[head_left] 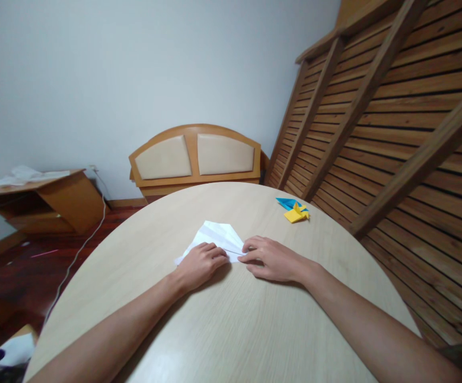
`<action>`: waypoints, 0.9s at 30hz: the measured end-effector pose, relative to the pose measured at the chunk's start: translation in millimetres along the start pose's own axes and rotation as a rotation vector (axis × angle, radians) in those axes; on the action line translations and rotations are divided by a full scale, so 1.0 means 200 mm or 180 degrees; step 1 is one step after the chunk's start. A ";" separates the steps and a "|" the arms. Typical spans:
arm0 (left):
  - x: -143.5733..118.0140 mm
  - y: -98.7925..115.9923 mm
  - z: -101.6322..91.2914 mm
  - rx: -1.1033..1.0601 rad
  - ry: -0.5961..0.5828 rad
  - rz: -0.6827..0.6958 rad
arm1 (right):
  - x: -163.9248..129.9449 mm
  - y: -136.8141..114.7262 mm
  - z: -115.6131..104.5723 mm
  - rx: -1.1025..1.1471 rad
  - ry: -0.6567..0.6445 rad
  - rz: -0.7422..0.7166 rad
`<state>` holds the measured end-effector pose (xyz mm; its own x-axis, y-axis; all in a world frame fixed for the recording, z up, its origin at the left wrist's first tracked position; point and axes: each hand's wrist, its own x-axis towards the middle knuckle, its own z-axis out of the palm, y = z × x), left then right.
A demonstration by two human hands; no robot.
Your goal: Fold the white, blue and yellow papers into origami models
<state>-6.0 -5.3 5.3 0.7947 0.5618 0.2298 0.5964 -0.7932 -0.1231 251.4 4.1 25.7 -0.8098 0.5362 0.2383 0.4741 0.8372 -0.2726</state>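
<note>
A partly folded sheet of white paper [215, 233] lies on the round, light wood table [255, 330], with crease lines across it. My left hand [204, 261] rests on its near edge, fingers curled together and pressing the paper down. At the right corner, my right hand [269, 259] grips the paper between thumb and fingers. The fingertips of both hands are close but apart. Farther right on the table sit a yellow folded paper figure [296, 214] and, just behind it, a blue folded paper piece [287, 203].
Beyond the table stands a wooden headboard [194, 154] with cream panels. A slatted wooden frame [359, 117] leans along the right side. To the left are a low wooden desk [67, 199] with white sheets on top and a white cable [80, 250] across the dark floor.
</note>
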 end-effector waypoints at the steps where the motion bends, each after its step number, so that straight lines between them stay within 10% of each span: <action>1: 0.00 0.01 0.00 -0.0048 -0.0022 0.0061 | 0.00 0.00 0.00 -0.0007 0.0011 0.0002; 27: -0.01 -0.03 0.08 -0.0545 0.0172 -0.1307 | 0.01 -0.05 0.04 0.0055 -0.0017 -0.0038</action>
<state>-8.7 2.8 -9.5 0.4862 0.8288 0.2770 0.8302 -0.5370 0.1495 242.1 -3.5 21.8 -0.8171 0.5257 0.2368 0.4586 0.8415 -0.2858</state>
